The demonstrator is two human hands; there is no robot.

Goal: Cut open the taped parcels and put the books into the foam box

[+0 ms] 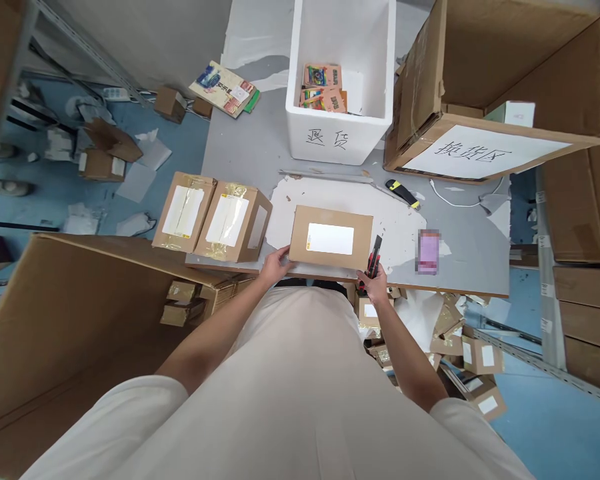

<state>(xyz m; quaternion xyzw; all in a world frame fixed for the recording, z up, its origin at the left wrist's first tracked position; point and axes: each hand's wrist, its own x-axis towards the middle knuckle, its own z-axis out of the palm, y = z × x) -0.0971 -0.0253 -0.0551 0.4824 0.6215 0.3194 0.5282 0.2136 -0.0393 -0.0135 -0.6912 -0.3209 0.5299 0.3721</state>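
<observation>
A closed cardboard box (331,263) with a white label on top lies at the table's near edge, in front of my body. My left hand (276,265) grips its near left corner, with the fingertips against the side. At the opposite corner, my right hand (377,283) is closed around a red and black utility knife (374,261), which points away from me. That hand's fingers are also close to the box's right side. Left of this box stand two taped, labelled cardboard boxes (184,212) side by side.
On the grey table (460,247) stand a white foam box (337,143) holding colourful packets and a large open carton (415,120). A yellow and black cutter (403,193), a pink blurred item (429,252) and books (223,90) lie around. A big open carton (80,320) stands at left.
</observation>
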